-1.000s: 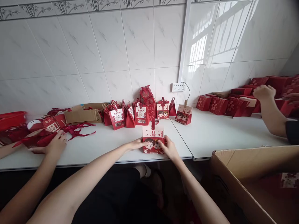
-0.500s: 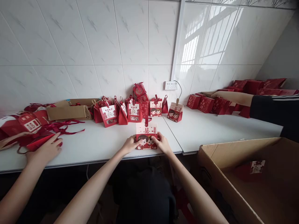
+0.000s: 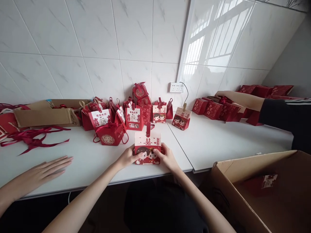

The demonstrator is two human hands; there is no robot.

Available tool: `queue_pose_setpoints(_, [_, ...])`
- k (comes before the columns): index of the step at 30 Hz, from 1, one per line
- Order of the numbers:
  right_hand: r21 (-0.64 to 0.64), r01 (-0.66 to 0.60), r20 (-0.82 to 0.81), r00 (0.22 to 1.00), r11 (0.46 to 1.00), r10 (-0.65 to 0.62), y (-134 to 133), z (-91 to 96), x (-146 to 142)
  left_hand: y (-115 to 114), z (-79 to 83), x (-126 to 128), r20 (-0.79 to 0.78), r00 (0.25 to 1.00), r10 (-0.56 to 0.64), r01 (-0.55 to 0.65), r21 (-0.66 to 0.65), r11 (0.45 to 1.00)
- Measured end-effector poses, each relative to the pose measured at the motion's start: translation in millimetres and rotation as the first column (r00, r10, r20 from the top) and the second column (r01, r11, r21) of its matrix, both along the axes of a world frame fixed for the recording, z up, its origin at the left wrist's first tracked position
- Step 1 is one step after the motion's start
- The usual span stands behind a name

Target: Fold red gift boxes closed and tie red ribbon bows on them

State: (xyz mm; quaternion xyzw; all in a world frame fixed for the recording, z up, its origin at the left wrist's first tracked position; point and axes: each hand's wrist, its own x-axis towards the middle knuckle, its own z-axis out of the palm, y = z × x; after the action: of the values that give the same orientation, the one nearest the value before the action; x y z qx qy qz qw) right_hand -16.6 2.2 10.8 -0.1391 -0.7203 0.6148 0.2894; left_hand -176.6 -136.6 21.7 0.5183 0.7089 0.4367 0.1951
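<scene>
A red and cream gift box point(image 3: 147, 141) printed with two cartoon figures stands upright at the table's front edge, a dark red ribbon loop on its top. My left hand point(image 3: 128, 158) grips its left side, thumb across the printed front. On the opposite side, my right hand point(image 3: 167, 157) holds it the same way, its thumb also on the front. The fingers behind the box are hidden. Just beyond my left hand sits a red box with a gold round emblem point(image 3: 109, 135) and cord loops at its sides.
Several finished-looking red boxes point(image 3: 134, 118) line the wall. A co-worker's hand point(image 3: 46, 171) lies flat at left, near loose ribbons point(image 3: 36, 137) and a cardboard tray point(image 3: 43, 118). Another person's arm point(image 3: 239, 97) reaches over boxes at right. A large carton point(image 3: 233, 191) stands front right.
The co-worker's red box with the gold emblem now stands on the table near the row, and that person's hand rests flat. The camera view has shifted. My hands keep their hold.
</scene>
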Motion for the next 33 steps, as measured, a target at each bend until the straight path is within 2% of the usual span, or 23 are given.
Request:
queue_pose_setpoints(8, [-0.067, -0.092, 0.037, 0.995, 0.994, 0.094, 2, -3.2, -1, -3, -3.7, 1, 0.061, 0.998, -0.022, 0.021, 0.022, 1.000])
queue_pose_setpoints(15, [0.009, -0.069, 0.064, 0.996, 0.998, 0.069, 2, -3.1, -1, -2, -5.9, 1, 0.076, 0.995, -0.063, 0.058, 0.056, 0.997])
queue_pose_setpoints(18, [0.053, -0.035, 0.077, 0.997, 0.998, 0.031, 1, -5.8, -4, -1, -9.1, 3, 0.016, 0.996, -0.085, 0.081, 0.157, 0.984])
queue_pose_setpoints(19, [0.063, -0.036, 0.083, 0.996, 0.997, 0.031, 1, -7.6, -4, -1, -8.5, 4, -0.016, 0.999, -0.043, 0.046, 0.258, 0.965])
queue_pose_setpoints(20, [0.066, -0.042, 0.087, 0.996, 0.997, 0.036, 1, -9.6, -4, -1, -6.4, 6, -0.043, 0.999, 0.024, -0.005, 0.390, 0.921])
queue_pose_setpoints(21, [0.066, -0.044, 0.083, 0.996, 0.997, 0.038, 0, -11.4, -4, 1, -2.2, 8, -0.054, 0.993, 0.103, -0.058, 0.531, 0.846])
queue_pose_setpoints(22, [0.073, -0.026, 0.065, 0.998, 0.997, 0.021, 0, -12.6, -3, 3, 4.0, 9, -0.049, 0.982, 0.181, -0.105, 0.657, 0.746])
queue_pose_setpoints(23, [0.094, 0.019, 0.031, 0.999, 0.995, -0.022, 1, -12.7, -1, 6, 11.9, 10, -0.045, 0.973, 0.228, -0.120, 0.743, 0.658])
queue_pose_setpoints(24, [0.136, 0.094, -0.029, 0.995, 0.986, -0.091, 2, -11.0, 1, 11, 20.9, 9, -0.052, 0.967, 0.248, -0.112, 0.790, 0.603])
queue_pose_setpoints(25, [0.193, 0.185, -0.109, 0.980, 0.964, -0.166, 4, -7.1, 2, 17, 30.2, 8, -0.068, 0.965, 0.254, -0.098, 0.805, 0.585])
queue_pose_setpoints(26, [0.261, 0.273, -0.195, 0.954, 0.926, -0.227, 6, -0.7, 3, 23, 39.1, 6, -0.098, 0.963, 0.251, -0.074, 0.799, 0.597])
queue_pose_setpoints(27, [0.328, 0.343, -0.274, 0.926, 0.880, -0.258, 9, 8.0, 3, 30, 46.7, 4, -0.138, 0.962, 0.235, -0.044, 0.772, 0.634])
queue_pose_setpoints(29, [0.461, 0.384, -0.359, 0.905, 0.800, -0.228, 17, 30.2, -3, 44, 56.7, -1, -0.205, 0.961, 0.183, 0.016, 0.707, 0.707])
queue_pose_setpoints(31, [0.572, 0.313, -0.321, 0.936, 0.758, -0.144, 23, 52.9, -15, 55, 59.4, -5, -0.232, 0.965, 0.125, 0.063, 0.664, 0.745])
queue_pose_setpoints(33, [0.646, 0.212, -0.262, 0.964, 0.733, -0.047, 28, 68.9, -33, 62, 57.0, -8, -0.230, 0.967, 0.111, 0.076, 0.675, 0.734])
